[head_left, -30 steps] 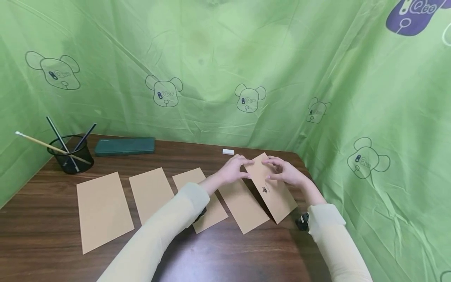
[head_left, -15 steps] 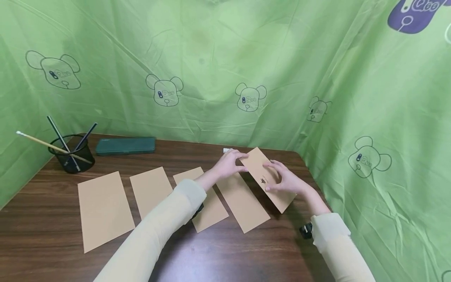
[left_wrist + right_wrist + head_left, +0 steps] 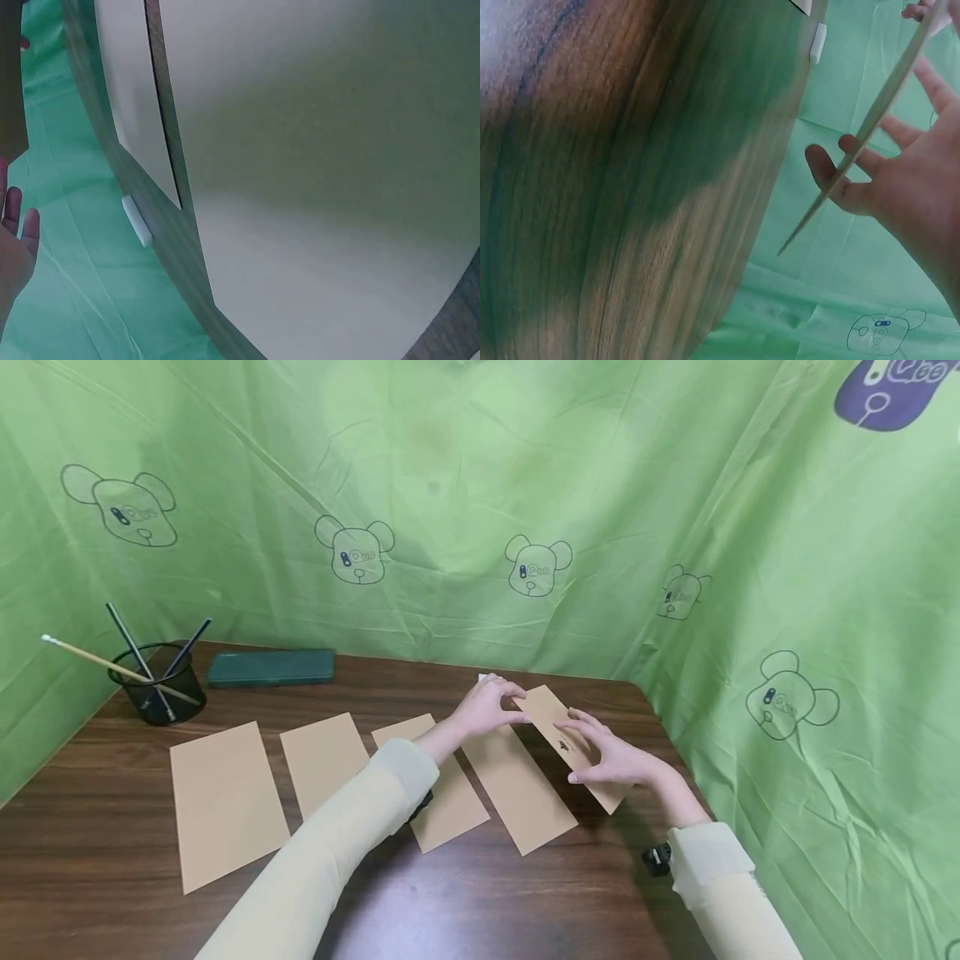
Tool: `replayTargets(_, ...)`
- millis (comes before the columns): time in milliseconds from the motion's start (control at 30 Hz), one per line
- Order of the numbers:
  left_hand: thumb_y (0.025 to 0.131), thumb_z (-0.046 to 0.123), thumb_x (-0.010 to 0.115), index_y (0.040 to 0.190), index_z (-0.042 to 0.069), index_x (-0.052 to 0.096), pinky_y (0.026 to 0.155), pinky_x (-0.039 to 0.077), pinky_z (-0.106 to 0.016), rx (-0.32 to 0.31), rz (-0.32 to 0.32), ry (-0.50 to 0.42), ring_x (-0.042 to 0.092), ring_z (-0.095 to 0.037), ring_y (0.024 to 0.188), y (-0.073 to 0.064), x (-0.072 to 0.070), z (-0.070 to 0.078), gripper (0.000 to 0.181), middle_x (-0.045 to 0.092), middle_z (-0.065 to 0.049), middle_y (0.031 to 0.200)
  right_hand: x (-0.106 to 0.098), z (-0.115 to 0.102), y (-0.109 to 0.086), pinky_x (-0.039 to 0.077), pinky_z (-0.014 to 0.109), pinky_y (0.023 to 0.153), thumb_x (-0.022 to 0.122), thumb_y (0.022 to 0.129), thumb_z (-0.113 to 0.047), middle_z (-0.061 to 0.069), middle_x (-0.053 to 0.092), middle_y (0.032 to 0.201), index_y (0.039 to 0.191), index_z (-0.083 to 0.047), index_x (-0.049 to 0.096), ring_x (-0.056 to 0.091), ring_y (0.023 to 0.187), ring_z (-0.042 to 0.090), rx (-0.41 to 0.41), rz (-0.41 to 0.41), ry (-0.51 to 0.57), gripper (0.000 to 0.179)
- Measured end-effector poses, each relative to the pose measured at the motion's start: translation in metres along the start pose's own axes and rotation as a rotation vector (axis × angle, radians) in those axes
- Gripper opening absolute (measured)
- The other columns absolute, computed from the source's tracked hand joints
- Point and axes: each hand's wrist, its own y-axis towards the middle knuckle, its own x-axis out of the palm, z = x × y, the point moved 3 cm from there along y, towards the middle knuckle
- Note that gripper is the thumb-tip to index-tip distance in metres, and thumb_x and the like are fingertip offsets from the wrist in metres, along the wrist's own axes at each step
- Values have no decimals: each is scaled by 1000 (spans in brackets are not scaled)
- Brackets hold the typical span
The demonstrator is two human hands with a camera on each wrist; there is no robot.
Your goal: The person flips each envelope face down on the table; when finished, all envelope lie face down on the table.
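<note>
A thin kraft-brown notebook (image 3: 551,714) with a small dark print is held tilted above the right part of the table. My left hand (image 3: 483,706) pinches it at its far left edge. Across its right side my right hand (image 3: 611,758) holds it with fingers spread. Seen nearly edge-on in the right wrist view, the notebook (image 3: 877,112) runs between the thumb and fingers of my right hand (image 3: 922,172). Just left of it lies a similar brown notebook (image 3: 521,785), flat on the table. In the left wrist view my left hand (image 3: 15,255) is partly cut off.
Several more brown notebooks lie in a row leftward, including the leftmost one (image 3: 225,810). A white eraser (image 3: 486,677) sits behind my left hand. At the back left stand a black mesh pen cup (image 3: 161,693) with pencils and a green case (image 3: 272,668). Green curtain (image 3: 435,527) surrounds the table.
The held notebook has tilted further and looks narrower. My right hand has slid lower along its right side. My left hand has shifted slightly left and nearer, now partly covering the eraser.
</note>
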Motion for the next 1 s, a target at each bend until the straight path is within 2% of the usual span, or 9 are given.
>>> replayTargets(67,75,40,77,109,15,68,92,40,-29,15,-13,-8,53,-13,100,1,0,0,43,69,5,99,-2,1,-1,19,62,106,79,77,-29,8,11,157,146,-25,32,12,143,34,-25,-7,37,84)
replayTargets(200,78,31,77,106,14,68,90,41,-29,51,-26,-39,52,-14,99,2,-3,1,34,69,4,98,-6,3,-5,21,56,107,76,79,-25,9,23,154,145,-20,36,19,141,30,-71,-19,75,77)
replayTargets(333,81,21,74,99,14,69,89,41,-29,69,-22,-62,52,-14,98,3,-5,2,20,69,4,96,-9,3,-9,25,56,105,75,81,-21,8,27,152,143,-18,39,24,140,28,-105,-32,81,72)
replayTargets(467,84,18,72,93,15,68,88,41,-30,72,-10,-77,52,-14,96,4,-5,3,10,69,4,92,-16,-10,-15,30,57,102,72,83,-14,14,32,150,141,-9,41,31,136,34,-157,-31,108,66)
replayTargets(600,85,19,71,88,18,67,86,42,-30,54,5,-105,52,-13,94,5,-4,3,5,68,7,87,-24,-26,-20,41,43,99,69,84,-7,20,45,139,135,0,46,42,127,38,-219,-26,136,56)
replayTargets(700,85,21,71,86,19,67,84,42,-29,46,15,-131,52,-12,91,5,-5,2,5,66,8,83,-28,-33,-22,44,39,97,67,83,2,20,55,129,129,3,51,50,120,38,-243,-9,151,48)
replayTargets(800,85,22,70,86,18,67,84,43,-26,47,16,-168,55,-8,86,5,-4,2,6,65,8,80,-30,-33,-22,45,44,95,65,82,7,18,59,123,125,5,54,55,115,35,-246,30,165,45)
replayTargets(833,85,22,70,87,17,67,83,44,-25,48,19,-176,56,-7,84,5,-4,2,6,65,8,80,-31,-34,-23,45,44,95,65,82,6,16,60,123,125,4,55,56,114,34,-222,46,166,44)
replayTargets(1000,87,22,68,91,13,66,73,46,-21,42,32,-186,57,-6,75,3,-3,4,11,65,5,79,-37,-32,-27,49,41,88,63,83,6,14,63,119,123,1,58,61,106,27,-189,121,177,40)
